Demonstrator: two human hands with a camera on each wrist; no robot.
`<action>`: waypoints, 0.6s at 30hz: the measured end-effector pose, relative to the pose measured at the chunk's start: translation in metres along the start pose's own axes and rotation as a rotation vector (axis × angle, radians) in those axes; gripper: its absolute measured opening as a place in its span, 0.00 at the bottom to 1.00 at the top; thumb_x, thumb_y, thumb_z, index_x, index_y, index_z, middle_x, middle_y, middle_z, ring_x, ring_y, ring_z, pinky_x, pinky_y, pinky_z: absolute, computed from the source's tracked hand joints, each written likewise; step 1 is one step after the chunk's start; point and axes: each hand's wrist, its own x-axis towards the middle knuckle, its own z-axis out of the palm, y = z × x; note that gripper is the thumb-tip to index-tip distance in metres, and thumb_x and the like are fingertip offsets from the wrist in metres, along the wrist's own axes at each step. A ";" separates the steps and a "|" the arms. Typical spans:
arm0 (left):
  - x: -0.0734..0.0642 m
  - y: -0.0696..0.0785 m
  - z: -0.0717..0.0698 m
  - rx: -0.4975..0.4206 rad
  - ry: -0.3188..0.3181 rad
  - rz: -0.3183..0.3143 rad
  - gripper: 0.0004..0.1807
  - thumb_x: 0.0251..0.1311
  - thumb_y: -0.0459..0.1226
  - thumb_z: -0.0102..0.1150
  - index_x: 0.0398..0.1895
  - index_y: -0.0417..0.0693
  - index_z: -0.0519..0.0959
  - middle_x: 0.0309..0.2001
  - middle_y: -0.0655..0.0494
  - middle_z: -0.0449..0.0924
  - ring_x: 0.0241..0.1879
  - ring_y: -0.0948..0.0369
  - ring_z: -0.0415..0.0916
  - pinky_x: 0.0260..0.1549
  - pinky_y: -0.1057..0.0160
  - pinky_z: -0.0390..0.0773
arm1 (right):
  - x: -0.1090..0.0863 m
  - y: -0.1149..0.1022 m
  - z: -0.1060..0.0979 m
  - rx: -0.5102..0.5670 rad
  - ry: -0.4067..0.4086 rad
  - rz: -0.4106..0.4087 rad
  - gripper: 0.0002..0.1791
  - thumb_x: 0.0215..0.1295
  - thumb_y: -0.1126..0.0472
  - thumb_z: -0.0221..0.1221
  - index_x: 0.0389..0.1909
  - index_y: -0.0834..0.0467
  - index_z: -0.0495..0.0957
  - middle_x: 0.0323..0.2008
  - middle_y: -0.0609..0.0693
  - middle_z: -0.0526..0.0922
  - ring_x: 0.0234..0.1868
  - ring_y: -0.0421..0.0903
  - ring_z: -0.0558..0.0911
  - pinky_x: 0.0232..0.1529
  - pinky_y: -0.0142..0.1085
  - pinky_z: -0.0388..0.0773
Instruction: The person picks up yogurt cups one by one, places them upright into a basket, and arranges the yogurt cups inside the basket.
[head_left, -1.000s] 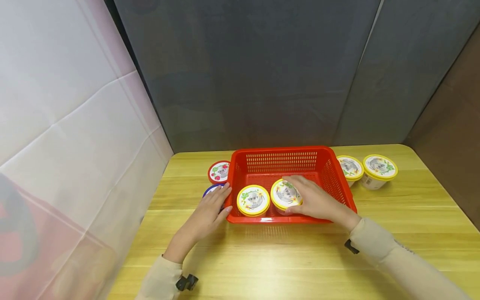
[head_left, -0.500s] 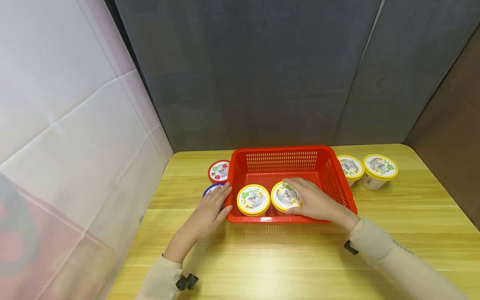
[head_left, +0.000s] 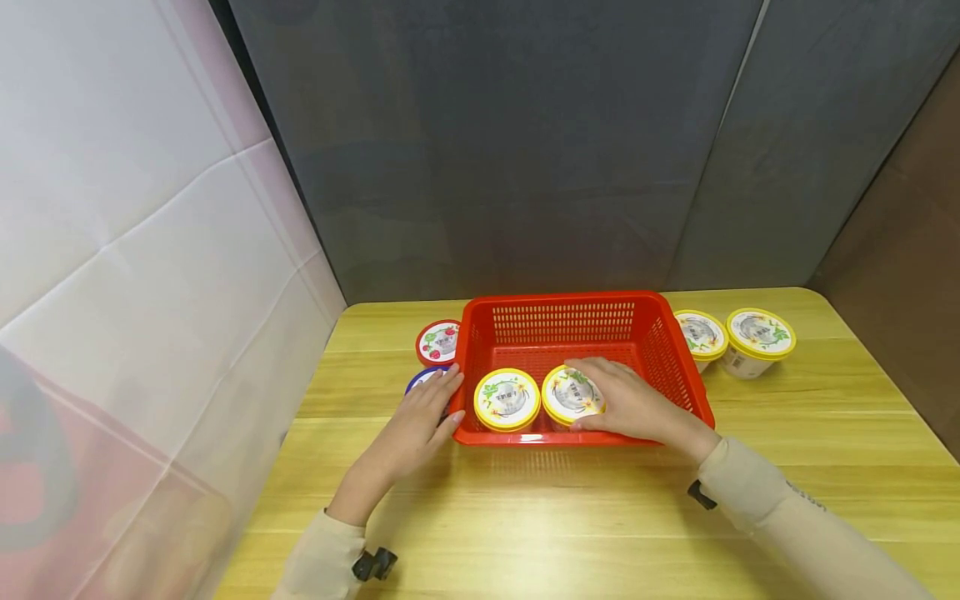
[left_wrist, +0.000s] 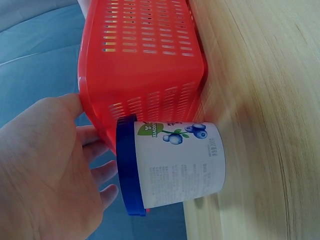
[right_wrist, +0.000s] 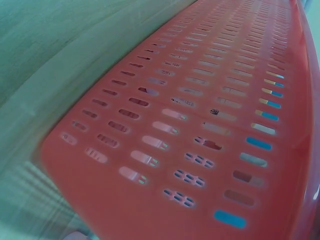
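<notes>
In the head view a red slotted basket (head_left: 582, 439) sits on the wooden table. Inside it, near the front wall, two yellow-lidded white tubs stand side by side. My right hand (head_left: 633, 402) grips the right one, the yellow-lidded tub (head_left: 570, 395), thumb at the front and fingers behind. The left tub (head_left: 507, 400) stands free of both hands. My left hand (head_left: 412, 425) lies with extended fingers at the basket's left rim. Its fingers also reach over a blue-lidded tub (left_wrist: 175, 165) with blueberries printed on it, beside the basket. In the right wrist view the basket's slotted wall (right_wrist: 165, 120) hides the hand.
A red-lidded tub (head_left: 438, 342) stands behind the blue-lidded one, left of the basket. Right of the basket are two more yellow-lidded tubs, one close to its wall (head_left: 701, 335) and one farther right (head_left: 760, 337). A grey panel (head_left: 510, 167) rises behind the table.
The tub in my right hand has sunk slightly into the basket and now stands about level with its neighbour. My left hand has stayed at the rim.
</notes>
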 end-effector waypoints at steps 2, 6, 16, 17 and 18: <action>0.000 0.000 0.000 -0.001 0.002 0.001 0.34 0.74 0.51 0.46 0.78 0.53 0.55 0.80 0.58 0.51 0.79 0.51 0.50 0.77 0.45 0.54 | 0.000 0.001 0.000 0.002 0.006 -0.008 0.50 0.51 0.42 0.73 0.73 0.51 0.63 0.67 0.55 0.71 0.67 0.57 0.71 0.69 0.61 0.65; 0.000 -0.001 0.000 0.000 0.004 0.003 0.34 0.74 0.51 0.46 0.78 0.53 0.55 0.80 0.58 0.50 0.79 0.51 0.50 0.77 0.45 0.55 | -0.001 0.002 -0.001 0.005 0.010 -0.012 0.50 0.51 0.39 0.71 0.73 0.51 0.62 0.68 0.56 0.71 0.68 0.58 0.71 0.69 0.62 0.65; 0.000 -0.001 0.000 -0.008 0.000 -0.002 0.34 0.73 0.51 0.47 0.78 0.53 0.55 0.80 0.58 0.51 0.79 0.50 0.50 0.76 0.44 0.55 | -0.003 0.002 0.000 0.001 0.013 -0.018 0.50 0.52 0.38 0.71 0.73 0.51 0.62 0.69 0.56 0.71 0.68 0.58 0.71 0.70 0.62 0.64; 0.000 -0.001 0.000 -0.008 -0.001 -0.003 0.34 0.73 0.51 0.47 0.78 0.53 0.55 0.80 0.58 0.51 0.79 0.50 0.50 0.76 0.44 0.55 | -0.003 0.002 0.001 0.002 0.014 -0.018 0.50 0.52 0.38 0.71 0.73 0.51 0.62 0.69 0.56 0.71 0.68 0.58 0.71 0.70 0.62 0.64; 0.000 -0.001 0.000 -0.008 -0.001 -0.005 0.34 0.73 0.51 0.47 0.78 0.53 0.55 0.80 0.58 0.51 0.79 0.50 0.50 0.76 0.44 0.55 | -0.003 0.002 0.001 0.000 0.015 -0.019 0.50 0.52 0.38 0.70 0.73 0.51 0.62 0.69 0.56 0.71 0.68 0.58 0.71 0.70 0.62 0.64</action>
